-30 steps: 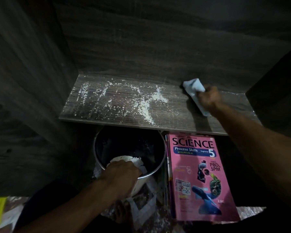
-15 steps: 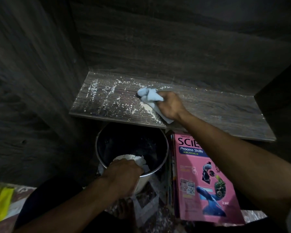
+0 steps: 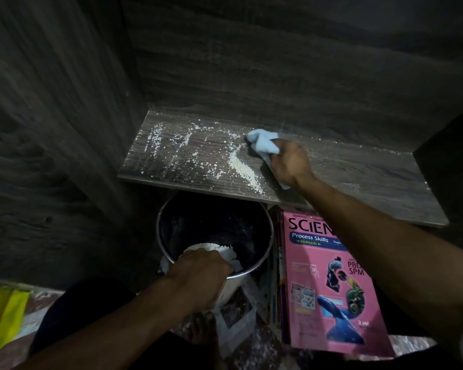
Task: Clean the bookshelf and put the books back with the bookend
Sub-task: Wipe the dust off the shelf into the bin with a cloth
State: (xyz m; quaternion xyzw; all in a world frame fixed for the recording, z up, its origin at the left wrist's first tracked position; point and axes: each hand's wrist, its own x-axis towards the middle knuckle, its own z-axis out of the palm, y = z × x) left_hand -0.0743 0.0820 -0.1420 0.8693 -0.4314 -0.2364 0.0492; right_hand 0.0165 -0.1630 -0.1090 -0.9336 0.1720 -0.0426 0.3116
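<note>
while the right hand (image 3: 289,164) works the shelf (image 3: 358,180), we note from the head view: it clenches a pale blue cloth (image 3: 263,142), bunched and pressed to the board near the back wall. white powder (image 3: 242,170) lies in a ridge just at 9 o'clock of the cloth, running to the front edge. thinner streaks and specks scatter further toward 9 o'clock, up to the left end. at 3 o'clock of the hand the board looks mostly bare.

left hand (image 3: 201,271) grasps the near rim of a round metal bin (image 3: 271,236), fingers curled over a white wad (image 3: 214,248) at the lip. the bin mouth sits below the shelf's front edge, at 6 o'clock of the ridge. a pink science book (image 3: 329,289) lies flat at 3 o'clock of the bin, off the shelf. we see no bookend.

our judgement: sweeping stage, books not yet back. to do it well we would start each stroke at the back wall, draw toward 6 o'clock with the cloth edge flat and pressure light, so powder rolls rather than smears, and hold the bin tight under the edge at the drop point. the left streaks should be gathered toward that same point.
</note>
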